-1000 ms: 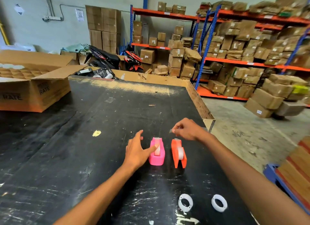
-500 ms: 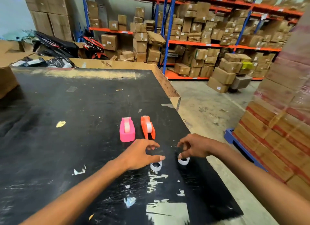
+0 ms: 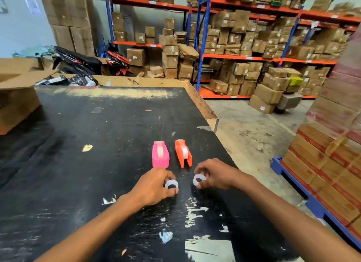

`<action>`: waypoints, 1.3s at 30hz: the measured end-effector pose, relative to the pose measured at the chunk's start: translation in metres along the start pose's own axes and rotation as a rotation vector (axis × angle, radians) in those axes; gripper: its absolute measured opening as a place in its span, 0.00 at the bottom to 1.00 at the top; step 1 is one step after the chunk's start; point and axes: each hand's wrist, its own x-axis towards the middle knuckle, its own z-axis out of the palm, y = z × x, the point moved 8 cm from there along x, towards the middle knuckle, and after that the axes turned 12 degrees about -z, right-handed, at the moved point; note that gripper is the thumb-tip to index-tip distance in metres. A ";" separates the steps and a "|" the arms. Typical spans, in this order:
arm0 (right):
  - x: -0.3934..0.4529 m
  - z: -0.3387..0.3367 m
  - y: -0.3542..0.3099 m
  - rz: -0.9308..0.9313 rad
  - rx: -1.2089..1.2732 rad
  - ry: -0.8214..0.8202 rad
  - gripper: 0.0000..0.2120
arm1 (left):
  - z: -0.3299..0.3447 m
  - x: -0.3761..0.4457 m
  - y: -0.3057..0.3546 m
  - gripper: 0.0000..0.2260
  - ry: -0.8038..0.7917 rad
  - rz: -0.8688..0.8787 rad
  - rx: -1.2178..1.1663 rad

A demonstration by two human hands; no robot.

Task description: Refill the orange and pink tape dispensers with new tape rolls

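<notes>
The pink tape dispenser (image 3: 160, 154) and the orange tape dispenser (image 3: 183, 153) stand side by side on the black table (image 3: 97, 140), each with a roll of tape in it. Just in front of them, my left hand (image 3: 154, 186) grips one white tape roll (image 3: 171, 184) low over the table. My right hand (image 3: 213, 174) holds a second white tape roll (image 3: 198, 179) tilted up between thumb and fingers. Both hands sit a little short of the dispensers, left before the pink one, right before the orange one.
An open cardboard box (image 3: 15, 97) stands at the table's far left. The table's right edge (image 3: 214, 123) drops to the concrete floor. A wrapped pallet of boxes (image 3: 332, 154) rises at the right. Shelving with cartons fills the back.
Both hands came back from the dispensers to the two loose rolls near me, closed on them and lifted them toward the dispensers. The camera view also shifted.
</notes>
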 end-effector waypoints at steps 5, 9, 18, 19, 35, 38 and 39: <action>0.055 0.008 -0.059 -0.171 0.022 -0.014 0.15 | -0.049 0.003 -0.062 0.19 0.128 -0.123 0.060; 0.098 0.008 -0.099 -0.282 -0.119 -0.004 0.16 | -0.079 0.010 -0.101 0.18 0.174 -0.214 0.114; 0.176 0.033 -0.121 -0.311 -0.474 -0.112 0.19 | -0.092 0.033 -0.130 0.18 0.103 -0.284 0.214; 0.179 0.035 -0.120 -0.304 -0.492 -0.125 0.20 | -0.090 0.035 -0.131 0.17 0.086 -0.285 0.222; 0.183 0.045 -0.116 -0.305 -0.516 -0.179 0.23 | -0.074 0.044 -0.136 0.23 0.003 -0.307 0.225; 0.178 0.045 -0.121 -0.347 -0.580 -0.159 0.23 | -0.072 0.040 -0.136 0.26 0.014 -0.311 0.183; 0.175 0.043 -0.123 -0.334 -0.589 -0.158 0.24 | -0.075 0.036 -0.135 0.27 0.022 -0.321 0.174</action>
